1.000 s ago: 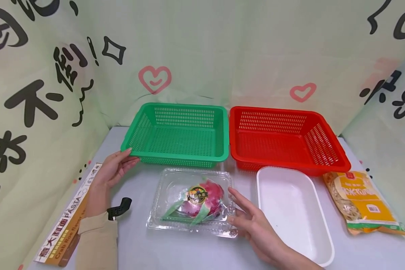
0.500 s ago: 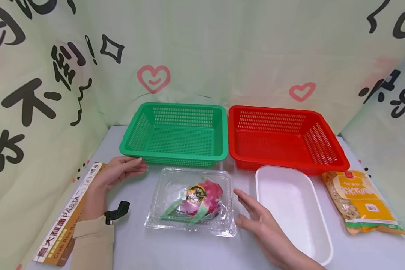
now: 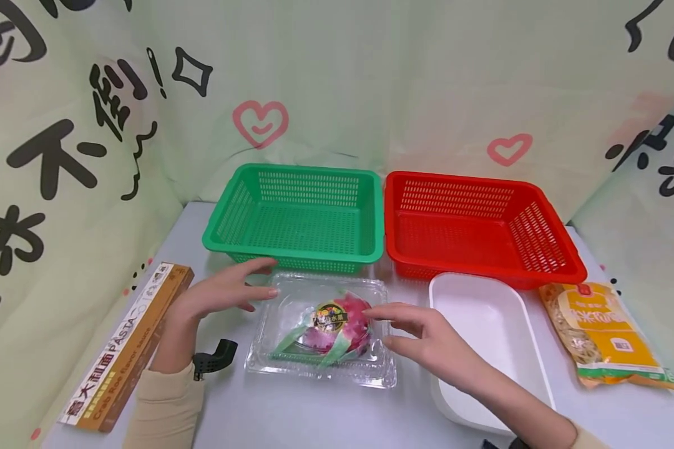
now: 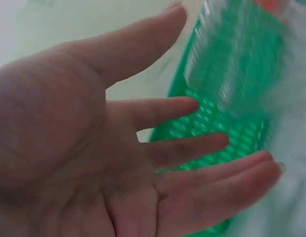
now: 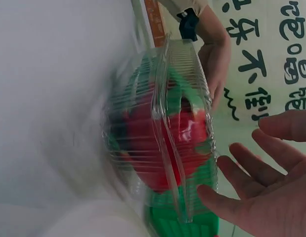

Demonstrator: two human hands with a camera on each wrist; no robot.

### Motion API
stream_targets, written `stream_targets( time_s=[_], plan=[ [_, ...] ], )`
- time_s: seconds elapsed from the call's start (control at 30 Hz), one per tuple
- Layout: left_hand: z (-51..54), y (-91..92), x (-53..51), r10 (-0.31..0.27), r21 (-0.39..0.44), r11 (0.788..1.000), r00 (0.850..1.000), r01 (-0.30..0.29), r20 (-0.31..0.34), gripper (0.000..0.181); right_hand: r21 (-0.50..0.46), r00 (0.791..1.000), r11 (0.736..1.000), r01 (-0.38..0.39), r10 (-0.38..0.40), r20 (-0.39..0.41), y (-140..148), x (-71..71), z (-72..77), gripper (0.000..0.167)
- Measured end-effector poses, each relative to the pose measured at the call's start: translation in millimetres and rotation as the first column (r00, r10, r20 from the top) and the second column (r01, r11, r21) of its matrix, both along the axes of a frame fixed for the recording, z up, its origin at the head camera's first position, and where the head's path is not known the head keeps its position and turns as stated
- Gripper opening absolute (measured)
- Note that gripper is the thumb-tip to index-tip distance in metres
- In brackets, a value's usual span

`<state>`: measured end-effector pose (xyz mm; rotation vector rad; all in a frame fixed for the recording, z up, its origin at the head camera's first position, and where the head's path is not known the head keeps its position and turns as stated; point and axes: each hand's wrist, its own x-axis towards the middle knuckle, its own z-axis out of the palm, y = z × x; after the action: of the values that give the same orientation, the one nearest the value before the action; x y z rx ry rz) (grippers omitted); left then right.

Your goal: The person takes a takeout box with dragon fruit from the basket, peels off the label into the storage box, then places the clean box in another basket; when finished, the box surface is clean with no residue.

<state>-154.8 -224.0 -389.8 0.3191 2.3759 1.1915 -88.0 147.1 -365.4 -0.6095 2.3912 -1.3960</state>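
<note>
A clear plastic clamshell box lies on the table with its lid down. Inside it is a pink dragon fruit with green tips and a round dark label. My left hand hovers at the box's far left corner, fingers spread, as the left wrist view also shows. From the right, my right hand reaches over the box's right edge with fingers extended. In the right wrist view those fingers are close beside the lid; contact cannot be told. Neither hand grips anything.
Behind the box stand a green basket and a red basket. A white tray sits at right, beside a yellow bag of noodles. Along the left edge lies a pasta box. Fabric hangs around the table.
My left hand has left the green basket's front left corner and moved right to the clamshell box. My right hand drew back from the box's right side, then rose over its edge.
</note>
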Motion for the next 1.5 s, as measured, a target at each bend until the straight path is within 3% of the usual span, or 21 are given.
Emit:
stream_targets(
  time_s=[0.1,0.23,0.4,0.63,0.83,1.0,1.17,1.27,1.33,1.5],
  plan=[
    [6.3,9.0,5.2,-0.025,-0.045,0.999,1.000,0.025,-0.016,0.087,0.065,0.998,0.998,-0.012,0.016,-0.057,-4,-9.0,3.5,0.037],
    [13.1,19.0,14.4,-0.060,-0.094,0.994,0.994,0.052,-0.087,0.097,0.124,0.988,0.992,0.003,0.016,-0.154,-12,-20.6,7.9,0.035],
    [14.0,27.8,25.1,-0.077,-0.182,0.982,0.986,0.050,-0.149,0.104,0.125,0.985,0.992,-0.029,0.049,-0.166,-24,-32.1,11.0,0.035],
    [12.2,40.8,27.0,-0.107,-0.232,0.970,0.982,0.069,-0.156,0.110,0.147,0.982,0.987,-0.067,0.091,-0.163,-39,-41.1,8.1,0.031],
    [9.6,44.4,29.3,-0.104,-0.241,0.968,0.983,0.066,-0.149,0.115,0.158,0.961,0.978,-0.135,0.168,-0.218,-57,-48.0,3.1,0.028],
    [6.5,45.7,29.4,-0.109,-0.251,0.966,0.983,0.069,-0.148,0.119,0.249,0.914,0.946,-0.207,0.278,-0.295,-74,-50.8,-2.0,0.024],
    [6.3,45.3,27.1,-0.103,-0.247,0.967,0.985,0.066,-0.141,0.120,0.339,0.830,0.897,-0.283,0.406,-0.382,-87,-54.8,-4.3,0.022],
    [6.9,45.1,26.6,-0.102,-0.239,0.969,0.986,0.068,-0.132,0.119,0.372,0.793,0.875,-0.308,0.453,-0.408,-92,-57.6,-6.8,0.020],
    [6.5,45.1,26.3,-0.102,-0.231,0.970,0.987,0.070,-0.128,0.118,0.381,0.777,0.866,-0.323,0.473,-0.415,-93,-59.5,-9.1,0.019],
    [6.3,44.3,27.2,-0.095,-0.226,0.972,0.988,0.066,-0.119,0.117,0.338,0.765,0.867,-0.367,0.488,-0.421,-95,-64.8,-15.7,0.013]
  ],
)
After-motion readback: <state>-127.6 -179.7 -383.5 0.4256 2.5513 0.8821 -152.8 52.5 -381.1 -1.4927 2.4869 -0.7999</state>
